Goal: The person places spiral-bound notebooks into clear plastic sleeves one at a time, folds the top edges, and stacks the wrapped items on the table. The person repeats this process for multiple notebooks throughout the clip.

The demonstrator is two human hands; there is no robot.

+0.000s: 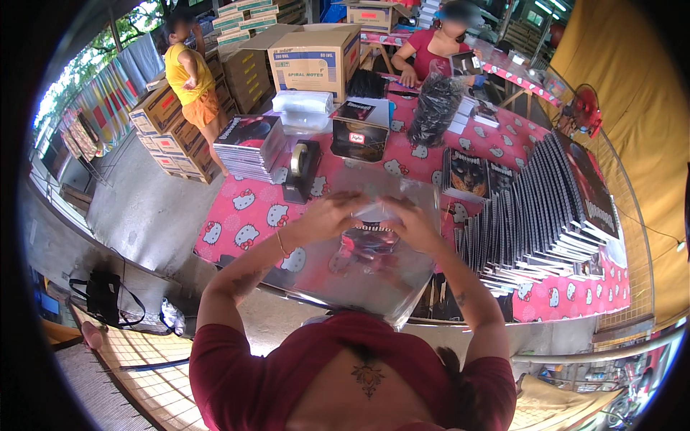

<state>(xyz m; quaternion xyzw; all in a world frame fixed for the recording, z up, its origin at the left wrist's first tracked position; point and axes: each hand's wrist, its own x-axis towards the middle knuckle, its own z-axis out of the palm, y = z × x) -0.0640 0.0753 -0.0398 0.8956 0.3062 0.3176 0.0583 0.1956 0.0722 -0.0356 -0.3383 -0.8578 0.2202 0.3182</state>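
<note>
A small stack of dark-covered notebooks point(372, 241), wrapped in a clear plastic bag point(384, 210), lies in front of me on a clear sheet over the table. My left hand point(336, 214) curls over the bag's far left side, its fingers bent onto the plastic. From the right, my right hand point(408, 224) grips the same bag, fingertips facing the left ones. The fingertips are partly lost in the plastic's glare. Just beyond my left hand stands a black tape dispenser point(302, 172) with a roll of tape.
A long leaning row of spiral notebooks point(528, 212) fills the table's right. At the left edge is a notebook stack point(249, 146). Behind are a black plastic-wrapped bundle point(435, 108) and an open carton point(315, 63). One person sits across; another stands at left. A red fan point(586, 111) is at right.
</note>
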